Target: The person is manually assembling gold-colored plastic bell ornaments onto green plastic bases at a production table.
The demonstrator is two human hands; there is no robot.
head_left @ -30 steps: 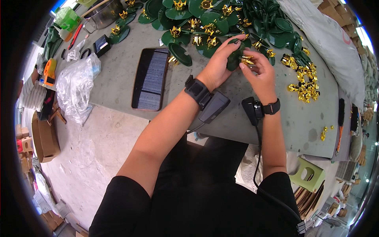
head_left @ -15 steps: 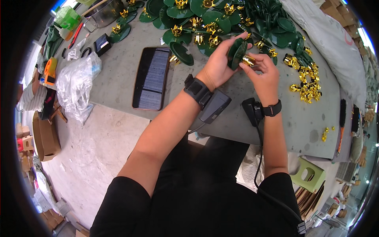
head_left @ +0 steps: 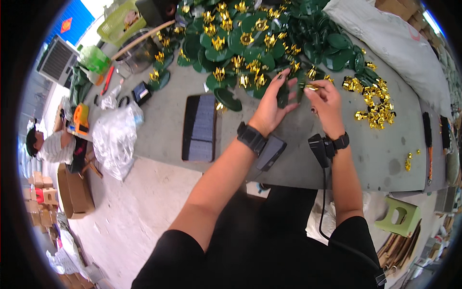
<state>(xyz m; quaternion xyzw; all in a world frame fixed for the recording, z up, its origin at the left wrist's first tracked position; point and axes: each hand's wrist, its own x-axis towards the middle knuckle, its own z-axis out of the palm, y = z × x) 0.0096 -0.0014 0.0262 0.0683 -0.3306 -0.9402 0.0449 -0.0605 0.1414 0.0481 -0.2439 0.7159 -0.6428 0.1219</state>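
My left hand is raised over the table, its thumb and fingers around a dark green disc, partly hidden and blurred. Close beside it on the right, my right hand pinches a shiny gold piece between thumb and fingertips. A smeared green shape shows between the hands; I cannot tell whether it joins the gold piece. Beyond them spreads a heap of green discs, many topped with gold crown-shaped pieces. Loose gold pieces lie in a cluster on the right.
A dark-screened phone lies left of my forearm on the grey table. Farther left are a clear plastic bag, an orange tape dispenser and a metal pot. A white sack borders the far right. Another person is at far left.
The view has shifted, so the table sits lower and farther right. My hands have drawn slightly apart, and my left fingers have loosened around the disc. The gold piece has come away from the left-hand disc.
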